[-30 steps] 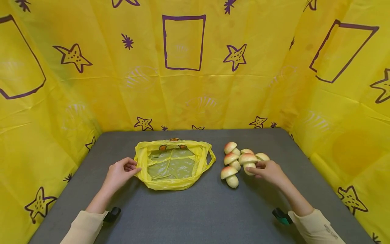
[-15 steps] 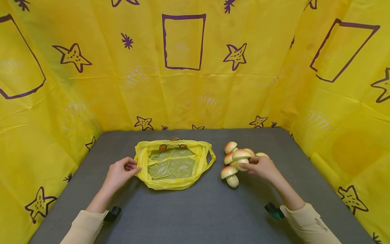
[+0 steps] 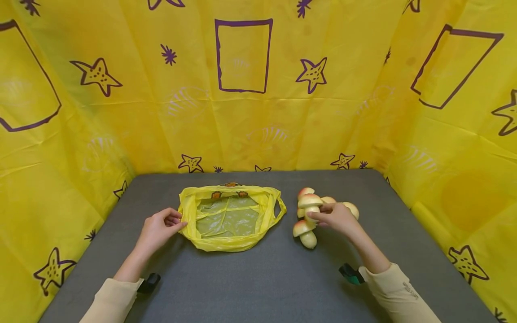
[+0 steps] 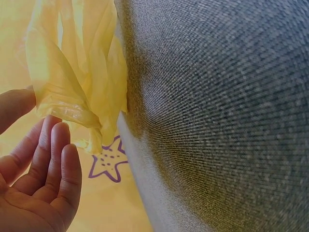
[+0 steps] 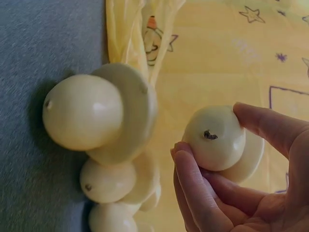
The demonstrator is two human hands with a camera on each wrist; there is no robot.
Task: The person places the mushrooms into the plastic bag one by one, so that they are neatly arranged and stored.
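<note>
A yellow plastic bag (image 3: 228,244) lies on the table with its mouth spread wide. My left hand (image 3: 161,228) pinches the bag's left rim between thumb and fingers; the left wrist view shows the thin plastic (image 4: 72,82) in that grip. My right hand (image 3: 337,219) holds a toy mushroom (image 3: 310,202) by its stem, raised above the others. In the right wrist view the held mushroom (image 5: 215,137) sits between thumb and fingertips. Below it several more mushrooms (image 3: 305,233) lie on the table, partly hidden by the held one and the right hand.
The grey table (image 3: 250,287) is enclosed by yellow cloth walls (image 3: 242,125) printed with stars and frames. A loop handle (image 3: 281,213) sticks out from the bag's right side, towards the mushrooms.
My right hand has lifted the mushroom and carried it left across the others, uncovering one at the right. My left hand and the bag have stayed in place.
</note>
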